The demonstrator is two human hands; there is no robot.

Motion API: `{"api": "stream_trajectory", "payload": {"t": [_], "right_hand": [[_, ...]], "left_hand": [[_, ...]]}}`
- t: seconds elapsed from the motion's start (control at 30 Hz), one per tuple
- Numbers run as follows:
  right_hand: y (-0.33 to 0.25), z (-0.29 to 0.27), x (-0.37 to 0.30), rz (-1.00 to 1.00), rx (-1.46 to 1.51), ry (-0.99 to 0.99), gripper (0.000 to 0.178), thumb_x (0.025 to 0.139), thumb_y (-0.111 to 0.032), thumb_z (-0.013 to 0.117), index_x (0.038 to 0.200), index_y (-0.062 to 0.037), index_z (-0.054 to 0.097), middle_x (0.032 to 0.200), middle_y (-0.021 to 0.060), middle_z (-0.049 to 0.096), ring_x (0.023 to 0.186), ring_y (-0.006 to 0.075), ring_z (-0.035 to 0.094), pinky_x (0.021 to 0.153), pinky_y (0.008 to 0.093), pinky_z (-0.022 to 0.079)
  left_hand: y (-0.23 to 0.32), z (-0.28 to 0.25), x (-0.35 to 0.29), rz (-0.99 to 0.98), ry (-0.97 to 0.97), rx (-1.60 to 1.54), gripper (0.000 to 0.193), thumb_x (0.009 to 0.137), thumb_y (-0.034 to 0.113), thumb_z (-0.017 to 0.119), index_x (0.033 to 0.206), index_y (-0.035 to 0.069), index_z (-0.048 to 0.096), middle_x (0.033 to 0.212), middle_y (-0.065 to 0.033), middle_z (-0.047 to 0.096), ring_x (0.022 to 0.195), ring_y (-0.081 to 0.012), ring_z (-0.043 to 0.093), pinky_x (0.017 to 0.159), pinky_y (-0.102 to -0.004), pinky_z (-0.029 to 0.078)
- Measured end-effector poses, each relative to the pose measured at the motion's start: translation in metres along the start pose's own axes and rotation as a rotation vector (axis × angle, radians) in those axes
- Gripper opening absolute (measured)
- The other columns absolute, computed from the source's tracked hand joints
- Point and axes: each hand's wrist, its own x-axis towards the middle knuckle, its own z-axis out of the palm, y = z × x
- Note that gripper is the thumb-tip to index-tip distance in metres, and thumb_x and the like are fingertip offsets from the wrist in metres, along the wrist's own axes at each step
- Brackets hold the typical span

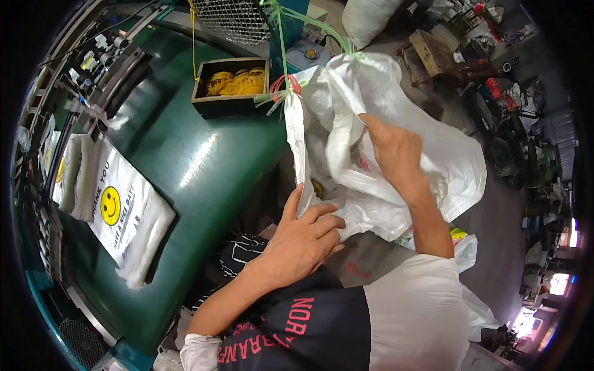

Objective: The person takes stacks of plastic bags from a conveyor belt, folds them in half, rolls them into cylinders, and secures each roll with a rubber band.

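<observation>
A large white woven sack [451, 154] hangs open beside the green machine table [204, 161], tied up at its top corners with green plastic strings. My left hand [306, 238] grips the sack's near rim, fingers curled over the fabric. My right hand [396, 151] reaches down into the sack's mouth, its fingers pressed into the white folds inside; what they touch is hidden. A bit of yellow shows deep in the sack by my left fingers.
Stacks of white plastic bags with a yellow smiley print [127, 213] lie on the table's left. A dark wooden box of yellow rubber bands [232, 83] sits at the back. A wire mesh basket [238, 18] hangs above. Cluttered floor and wooden crates [433, 55] lie right.
</observation>
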Motion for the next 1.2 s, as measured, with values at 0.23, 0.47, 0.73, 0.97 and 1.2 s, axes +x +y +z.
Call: {"api": "stream_trajectory", "payload": {"t": [0.23,0.47,0.73,0.97,1.2], "right_hand": [[-0.007,-0.044,0.003,0.001,0.22,-0.371,0.04,0.094,-0.032,0.049,0.126,-0.0075,0.051,0.077,0.0217,0.064,0.074,0.0393,0.063,0.068,0.048,0.047],[0.016,-0.07,-0.002,-0.337,0.14,-0.866,0.029,0.086,-0.02,0.06,0.111,-0.004,0.059,0.086,0.0202,0.064,0.084,0.0347,0.062,0.074,0.0443,0.046],[0.13,-0.028,0.025,-0.036,-0.39,0.074,0.023,0.078,-0.015,0.069,0.1,-0.0115,0.065,0.087,0.0145,0.068,0.085,0.0363,0.066,0.07,0.0455,0.051],[0.242,-0.05,0.096,0.251,-0.394,0.467,0.019,0.09,-0.024,0.052,0.104,-0.0161,0.063,0.08,0.0219,0.065,0.077,0.0433,0.063,0.065,0.0505,0.05],[0.198,-0.042,0.098,0.226,-0.363,-0.213,0.054,0.08,-0.02,0.067,0.129,-0.015,0.048,0.112,0.0204,0.062,0.106,0.0384,0.058,0.086,0.0456,0.047]], "left_hand": [[-0.009,0.006,-0.009,-0.076,-0.133,0.193,0.015,0.083,0.022,0.063,0.087,0.007,0.064,0.104,-0.0039,0.062,0.116,-0.0257,0.051,0.11,-0.0617,0.017],[-0.013,0.015,0.074,0.011,0.193,0.343,0.052,0.083,0.017,0.059,0.133,0.009,0.046,0.137,-0.0122,0.046,0.118,-0.0276,0.049,0.109,-0.0566,0.02],[-0.036,0.045,0.112,0.053,-0.212,0.435,0.031,0.075,0.011,0.058,0.106,0.008,0.064,0.102,-0.0077,0.057,0.117,-0.0255,0.049,0.111,-0.0579,0.019],[-0.028,0.033,0.074,0.056,-0.432,0.393,0.014,0.077,0.011,0.055,0.084,0.007,0.067,0.083,-0.0084,0.064,0.105,-0.0239,0.058,0.111,-0.0495,0.026],[-0.032,0.052,0.055,-0.011,-0.409,0.244,0.025,0.082,0.013,0.054,0.104,0.006,0.062,0.111,-0.013,0.061,0.119,-0.0275,0.05,0.109,-0.0544,0.026]]}}
